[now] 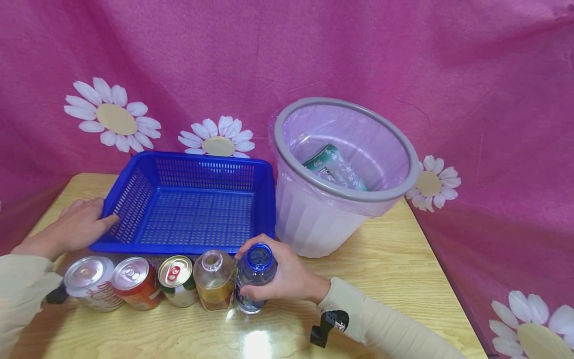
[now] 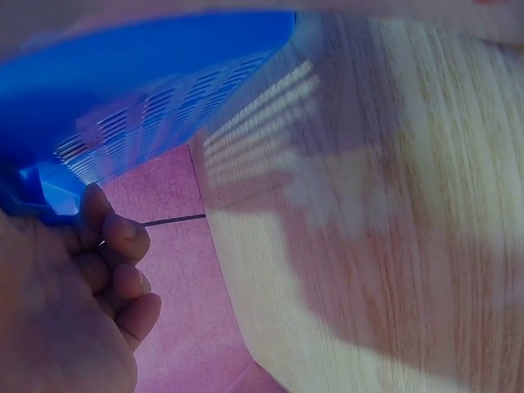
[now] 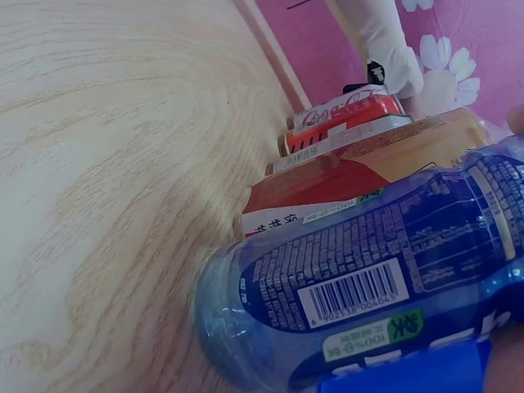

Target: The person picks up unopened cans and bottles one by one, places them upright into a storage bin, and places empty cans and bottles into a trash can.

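My right hand [image 1: 287, 271] grips an uncapped blue plastic bottle [image 1: 256, 274], fingers behind it and thumb across its front. The bottle stands upright at the right end of a row on the table; its barcode label [image 3: 352, 292] shows in the right wrist view. At the left, my left hand [image 1: 80, 224] holds the side of a blue plastic basket [image 1: 182, 247], thumb over the rim; in the left wrist view the fingers [image 2: 123, 237] curl beside its wall. Left of the blue bottle stand a clear bottle [image 1: 214, 281], a green-and-white can [image 1: 178, 281], a red can [image 1: 136, 284] and a silver-white can [image 1: 91, 284].
Behind the right hand stands a bin [image 1: 314, 219] with a grey rim and a clear liner; a crumpled green-and-clear package lies in it. A pink cloth [image 1: 251, 60] with daisies hangs behind the wooden table [image 1: 385, 269]. The basket's slotted floor shows.
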A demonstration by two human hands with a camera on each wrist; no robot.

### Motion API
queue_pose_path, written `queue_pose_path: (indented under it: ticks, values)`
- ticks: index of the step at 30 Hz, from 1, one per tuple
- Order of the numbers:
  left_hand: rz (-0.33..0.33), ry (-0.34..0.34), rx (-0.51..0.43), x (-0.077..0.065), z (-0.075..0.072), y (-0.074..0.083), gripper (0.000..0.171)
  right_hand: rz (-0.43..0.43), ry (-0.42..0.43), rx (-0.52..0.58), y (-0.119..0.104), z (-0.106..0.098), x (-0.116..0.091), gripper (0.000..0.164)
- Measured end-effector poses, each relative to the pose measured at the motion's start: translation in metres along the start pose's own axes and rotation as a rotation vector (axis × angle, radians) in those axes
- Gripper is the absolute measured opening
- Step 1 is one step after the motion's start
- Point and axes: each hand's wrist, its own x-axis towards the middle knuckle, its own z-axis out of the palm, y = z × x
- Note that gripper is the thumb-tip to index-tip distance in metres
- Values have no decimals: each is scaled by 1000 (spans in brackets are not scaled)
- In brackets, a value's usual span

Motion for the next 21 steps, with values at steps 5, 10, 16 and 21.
queue_pose_path:
  ticks: [5,10,16,21]
  values:
    - [2,3,2,1,0,-1,49,-18,-10,-23,-1,-2,0,60]
    - [5,0,10,1,0,-2,50,-36,-20,-49,-2,-3,-1,60]
    - [14,9,26,0,0,0,46,-55,-22,-94,-3,-5,-3,60]
    - [20,15,48,0,-2,2,44,-51,-19,-114,-4,-7,-6,60]
